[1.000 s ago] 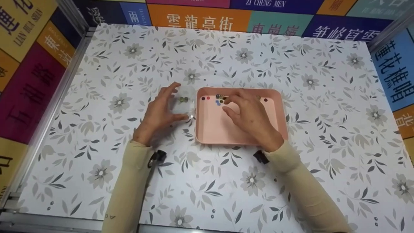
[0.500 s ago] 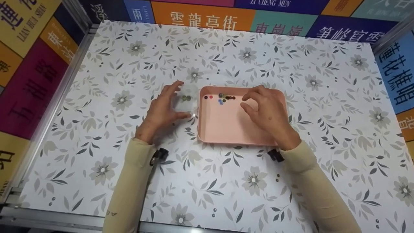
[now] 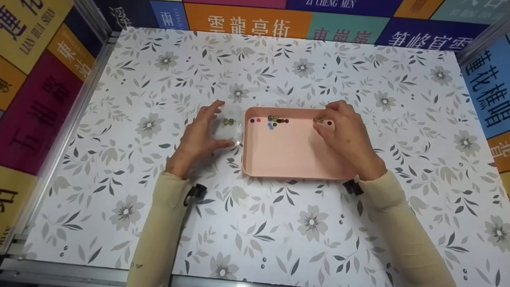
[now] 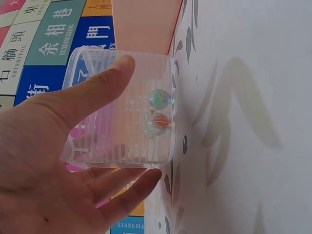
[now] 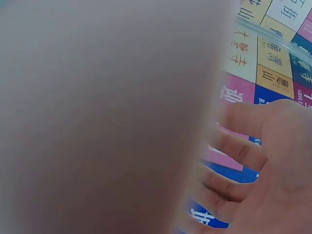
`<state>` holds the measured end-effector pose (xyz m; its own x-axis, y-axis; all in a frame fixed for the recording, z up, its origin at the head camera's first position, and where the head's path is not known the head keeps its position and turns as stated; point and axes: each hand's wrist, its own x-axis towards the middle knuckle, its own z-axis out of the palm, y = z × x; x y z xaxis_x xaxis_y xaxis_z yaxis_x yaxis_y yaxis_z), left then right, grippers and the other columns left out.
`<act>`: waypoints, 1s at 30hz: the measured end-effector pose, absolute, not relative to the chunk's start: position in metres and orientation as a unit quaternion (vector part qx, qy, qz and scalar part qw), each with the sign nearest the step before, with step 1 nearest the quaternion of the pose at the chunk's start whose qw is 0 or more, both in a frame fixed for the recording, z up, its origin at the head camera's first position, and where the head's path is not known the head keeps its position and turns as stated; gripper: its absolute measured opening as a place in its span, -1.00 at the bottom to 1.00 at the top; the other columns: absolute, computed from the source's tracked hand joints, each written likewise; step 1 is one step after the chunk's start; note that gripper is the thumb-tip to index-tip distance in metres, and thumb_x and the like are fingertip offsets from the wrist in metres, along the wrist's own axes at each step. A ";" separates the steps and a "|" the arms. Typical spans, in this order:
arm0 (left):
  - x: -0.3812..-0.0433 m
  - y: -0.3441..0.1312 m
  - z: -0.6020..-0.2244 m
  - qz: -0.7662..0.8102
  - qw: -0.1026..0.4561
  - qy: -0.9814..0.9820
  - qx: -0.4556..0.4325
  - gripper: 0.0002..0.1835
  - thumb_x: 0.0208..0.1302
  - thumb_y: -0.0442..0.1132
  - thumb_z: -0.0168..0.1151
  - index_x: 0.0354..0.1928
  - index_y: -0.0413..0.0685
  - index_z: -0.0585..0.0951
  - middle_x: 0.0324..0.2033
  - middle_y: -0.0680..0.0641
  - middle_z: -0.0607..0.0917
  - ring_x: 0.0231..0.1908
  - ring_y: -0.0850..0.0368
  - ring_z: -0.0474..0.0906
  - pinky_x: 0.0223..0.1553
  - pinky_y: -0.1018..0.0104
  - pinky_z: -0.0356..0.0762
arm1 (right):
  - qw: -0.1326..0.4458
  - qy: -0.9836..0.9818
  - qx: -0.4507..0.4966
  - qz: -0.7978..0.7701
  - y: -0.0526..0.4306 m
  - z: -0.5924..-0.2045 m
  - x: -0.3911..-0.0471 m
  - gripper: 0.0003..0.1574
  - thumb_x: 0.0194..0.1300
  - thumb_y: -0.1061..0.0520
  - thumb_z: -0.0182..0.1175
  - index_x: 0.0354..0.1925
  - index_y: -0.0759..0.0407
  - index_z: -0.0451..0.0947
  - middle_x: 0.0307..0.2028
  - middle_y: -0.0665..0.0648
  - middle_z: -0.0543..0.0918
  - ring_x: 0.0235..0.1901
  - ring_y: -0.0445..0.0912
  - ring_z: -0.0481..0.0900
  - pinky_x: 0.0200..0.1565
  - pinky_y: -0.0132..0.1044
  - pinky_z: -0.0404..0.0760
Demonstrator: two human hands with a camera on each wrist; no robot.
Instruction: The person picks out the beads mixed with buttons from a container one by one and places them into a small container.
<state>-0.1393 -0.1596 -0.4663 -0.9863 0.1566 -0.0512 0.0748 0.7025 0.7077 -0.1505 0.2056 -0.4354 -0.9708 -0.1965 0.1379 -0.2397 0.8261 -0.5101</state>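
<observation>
My left hand holds a clear plastic box standing on the table, thumb on one side and fingers on the other. Inside the box, glass marbles lie at the bottom, visible through the wall. To its right is a shallow pink tray. Over the tray's right side, my right hand pinches a greenish marble between thumb and fingertips. A dark round piece shows beside those fingers. In the right wrist view, the tray's blurred wall hides the fingertips.
Several marbles cluster near the tray's far wall. A dark dot-like piece and a red one lie in its far left corner. The table has a floral cover, with colourful lettered panels behind.
My right hand has moved right across the tray, away from the marble cluster, and its fingers have closed on the greenish marble. My left hand stays at the box.
</observation>
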 end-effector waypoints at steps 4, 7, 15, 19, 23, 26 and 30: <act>-0.139 -0.158 -0.469 0.401 0.064 0.911 0.070 0.24 -0.09 -0.16 0.73 0.62 0.20 0.16 0.44 -0.16 0.39 0.43 -0.19 0.40 0.47 -0.10 0.42 | 0.034 -0.957 0.106 0.266 0.213 -0.440 -0.153 -0.75 0.33 0.13 0.42 -0.05 0.19 0.76 0.19 0.32 0.57 0.20 0.27 0.50 0.21 0.22 0.51; -0.140 -0.157 -0.470 0.412 0.069 0.905 0.080 0.28 -0.12 -0.17 0.75 0.63 0.19 0.13 0.45 -0.18 0.36 0.46 -0.17 0.36 0.52 -0.09 0.36 | 0.032 -0.959 0.103 0.261 0.219 -0.443 -0.154 -0.72 0.33 0.13 0.42 -0.03 0.20 0.75 0.20 0.34 0.56 0.20 0.28 0.50 0.19 0.23 0.53; -0.138 -0.156 -0.471 0.435 0.074 0.894 0.072 0.33 -0.11 0.04 0.74 0.66 0.20 0.08 0.44 -0.18 0.35 0.46 -0.17 0.36 0.49 -0.08 0.39 | 0.012 -0.968 0.112 0.225 0.229 -0.444 -0.157 -0.67 0.35 0.13 0.40 0.05 0.19 0.70 0.30 0.43 0.48 0.27 0.37 0.44 0.20 0.31 0.52; -0.138 -0.156 -0.472 0.447 0.066 0.890 0.068 0.30 -0.05 0.09 0.71 0.67 0.23 0.07 0.44 -0.17 0.36 0.44 -0.16 0.37 0.46 -0.10 0.43 | -0.018 -0.969 0.110 0.219 0.232 -0.441 -0.156 -0.65 0.37 0.11 0.36 0.09 0.18 0.67 0.35 0.45 0.42 0.30 0.41 0.41 0.20 0.35 0.50; -0.139 -0.158 -0.473 0.449 0.056 0.889 0.074 0.29 -0.04 0.10 0.70 0.67 0.25 0.07 0.43 -0.19 0.36 0.43 -0.15 0.37 0.45 -0.11 0.42 | -0.044 -0.969 0.110 0.217 0.235 -0.434 -0.154 -0.61 0.38 0.09 0.34 0.14 0.14 0.64 0.37 0.46 0.39 0.29 0.43 0.41 0.18 0.39 0.48; -0.140 -0.158 -0.472 0.449 0.045 0.889 0.081 0.26 -0.04 0.11 0.69 0.65 0.20 0.11 0.42 -0.20 0.36 0.43 -0.16 0.38 0.46 -0.11 0.42 | -0.062 -0.970 0.106 0.212 0.239 -0.429 -0.153 -0.56 0.39 0.07 0.34 0.20 0.09 0.62 0.38 0.45 0.36 0.29 0.44 0.39 0.20 0.40 0.45; -0.141 -0.158 -0.472 0.447 0.038 0.890 0.079 0.21 -0.03 0.15 0.68 0.63 0.14 0.18 0.42 -0.16 0.36 0.44 -0.15 0.38 0.48 -0.10 0.41 | -0.084 -0.970 0.098 0.208 0.244 -0.424 -0.156 -0.48 0.41 0.04 0.33 0.29 0.07 0.57 0.42 0.45 0.32 0.33 0.44 0.35 0.25 0.40 0.42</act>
